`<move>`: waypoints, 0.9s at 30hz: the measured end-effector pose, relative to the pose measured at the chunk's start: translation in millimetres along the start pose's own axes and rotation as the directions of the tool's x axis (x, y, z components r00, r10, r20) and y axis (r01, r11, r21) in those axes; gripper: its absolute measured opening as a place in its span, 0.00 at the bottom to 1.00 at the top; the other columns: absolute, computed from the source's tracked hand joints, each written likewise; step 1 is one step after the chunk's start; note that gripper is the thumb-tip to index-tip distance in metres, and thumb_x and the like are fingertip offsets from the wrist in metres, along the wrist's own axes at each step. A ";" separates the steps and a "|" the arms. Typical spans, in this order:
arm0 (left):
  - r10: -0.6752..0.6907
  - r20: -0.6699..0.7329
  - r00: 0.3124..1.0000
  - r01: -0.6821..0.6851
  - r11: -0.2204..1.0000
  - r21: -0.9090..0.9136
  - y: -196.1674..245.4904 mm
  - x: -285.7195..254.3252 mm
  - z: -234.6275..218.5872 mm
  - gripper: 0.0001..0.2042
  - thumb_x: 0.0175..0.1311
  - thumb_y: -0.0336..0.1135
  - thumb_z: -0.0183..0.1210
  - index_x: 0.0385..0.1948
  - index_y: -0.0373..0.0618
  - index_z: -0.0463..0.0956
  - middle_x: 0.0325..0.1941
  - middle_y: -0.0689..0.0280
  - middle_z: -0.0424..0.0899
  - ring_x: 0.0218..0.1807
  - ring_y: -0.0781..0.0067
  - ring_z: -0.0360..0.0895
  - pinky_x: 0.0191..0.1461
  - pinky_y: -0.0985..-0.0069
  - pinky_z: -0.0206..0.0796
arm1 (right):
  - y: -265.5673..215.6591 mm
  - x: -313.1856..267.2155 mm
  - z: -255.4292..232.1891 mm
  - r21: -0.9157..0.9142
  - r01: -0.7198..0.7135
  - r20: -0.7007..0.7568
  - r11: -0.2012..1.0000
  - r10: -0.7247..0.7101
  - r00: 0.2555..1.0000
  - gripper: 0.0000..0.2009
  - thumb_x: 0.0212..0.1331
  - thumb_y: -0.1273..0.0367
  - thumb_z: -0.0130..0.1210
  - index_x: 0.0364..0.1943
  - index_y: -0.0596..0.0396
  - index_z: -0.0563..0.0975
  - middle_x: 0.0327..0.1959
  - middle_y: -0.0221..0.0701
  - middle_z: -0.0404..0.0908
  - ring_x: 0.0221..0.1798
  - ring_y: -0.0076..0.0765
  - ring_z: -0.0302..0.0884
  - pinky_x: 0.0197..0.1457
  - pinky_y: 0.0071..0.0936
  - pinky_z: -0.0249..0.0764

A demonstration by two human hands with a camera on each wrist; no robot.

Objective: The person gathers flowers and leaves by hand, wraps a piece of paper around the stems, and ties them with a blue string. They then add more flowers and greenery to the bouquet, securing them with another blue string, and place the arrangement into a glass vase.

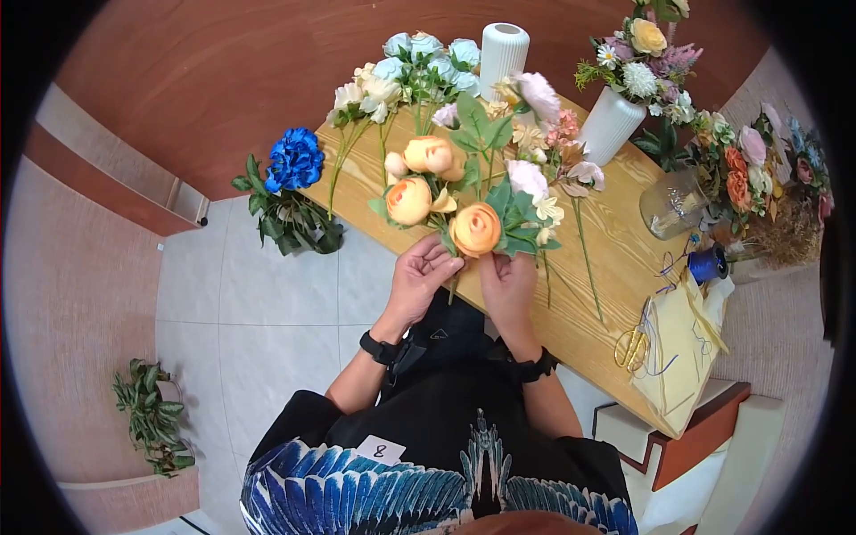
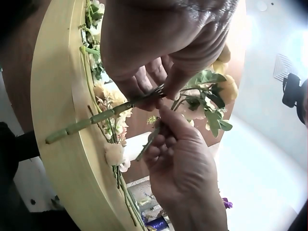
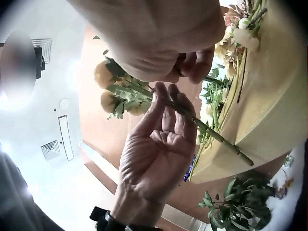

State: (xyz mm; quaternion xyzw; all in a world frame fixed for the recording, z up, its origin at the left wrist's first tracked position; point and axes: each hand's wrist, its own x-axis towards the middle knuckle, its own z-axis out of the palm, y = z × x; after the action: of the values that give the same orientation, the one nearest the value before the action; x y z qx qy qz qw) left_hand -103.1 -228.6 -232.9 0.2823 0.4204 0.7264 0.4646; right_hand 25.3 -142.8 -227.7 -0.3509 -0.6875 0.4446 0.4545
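Observation:
Both hands meet at the stems of a bunch with orange roses (image 1: 475, 229) and green leaves, held over the table's front edge. The left hand (image 1: 418, 281) pinches a thick green stem (image 3: 216, 136) between thumb and fingers; the stem's cut end points down and away from the blooms. Close beside it, the right hand (image 1: 510, 287) pinches a thinner stem (image 2: 148, 143) just under the blooms, as the left wrist view shows. Pale pink flowers (image 1: 528, 179) stand on the right of the bunch. In the head view the roses hide part of the fingertips.
On the wooden table (image 1: 580, 325) lie blue flowers (image 1: 426, 45), loose stems, gold scissors (image 1: 632, 348), yellow paper (image 1: 679, 352) and a blue spool (image 1: 707, 264). White vases (image 1: 504, 61) and a glass jar (image 1: 670, 205) stand behind. A blue bloom (image 1: 295, 160) is at the left corner.

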 end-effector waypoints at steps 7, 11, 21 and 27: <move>-0.055 0.020 0.998 0.056 0.998 -0.036 8.9 -1.8 14.7 0.21 0.66 0.19 0.55 0.61 0.34 0.67 0.54 0.60 0.80 0.51 0.74 0.80 0.57 0.77 0.73 | -5.8 15.9 -23.2 -0.049 0.036 -0.065 0.998 -0.040 0.997 0.06 0.57 0.74 0.59 0.37 0.57 0.76 0.24 0.38 0.79 0.21 0.42 0.77 0.25 0.36 0.68; -0.005 0.030 1.000 0.007 0.995 -0.095 9.1 8.0 36.0 0.19 0.65 0.18 0.55 0.59 0.34 0.69 0.51 0.62 0.81 0.51 0.76 0.80 0.56 0.78 0.73 | -7.4 12.7 -17.7 -0.227 0.199 -0.147 0.953 -0.235 0.961 0.05 0.58 0.76 0.57 0.38 0.58 0.75 0.25 0.40 0.80 0.25 0.47 0.80 0.27 0.38 0.72; 0.024 0.059 0.998 -0.018 0.994 -0.106 0.4 7.8 57.6 0.18 0.65 0.18 0.56 0.56 0.34 0.70 0.44 0.70 0.79 0.47 0.86 0.76 0.56 0.85 0.71 | 3.9 0.7 -11.1 0.186 0.031 -0.265 0.982 0.019 0.964 0.03 0.67 0.74 0.51 0.38 0.60 0.72 0.25 0.28 0.76 0.24 0.21 0.72 0.27 0.24 0.67; 0.007 0.040 0.999 -0.002 0.992 -0.129 4.1 9.2 60.9 0.19 0.64 0.18 0.57 0.58 0.33 0.69 0.51 0.66 0.80 0.52 0.83 0.77 0.59 0.84 0.70 | -6.4 -7.3 -6.8 0.562 -0.104 -0.086 0.820 0.183 0.979 0.05 0.72 0.70 0.48 0.45 0.56 0.72 0.33 0.23 0.77 0.30 0.13 0.70 0.29 0.15 0.65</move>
State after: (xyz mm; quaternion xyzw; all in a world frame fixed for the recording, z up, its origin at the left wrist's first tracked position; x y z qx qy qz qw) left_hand -59.9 -199.9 -199.5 0.2674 0.3625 0.7471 0.4888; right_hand 33.6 -149.5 -222.7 -0.2844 -0.4678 0.6329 0.5475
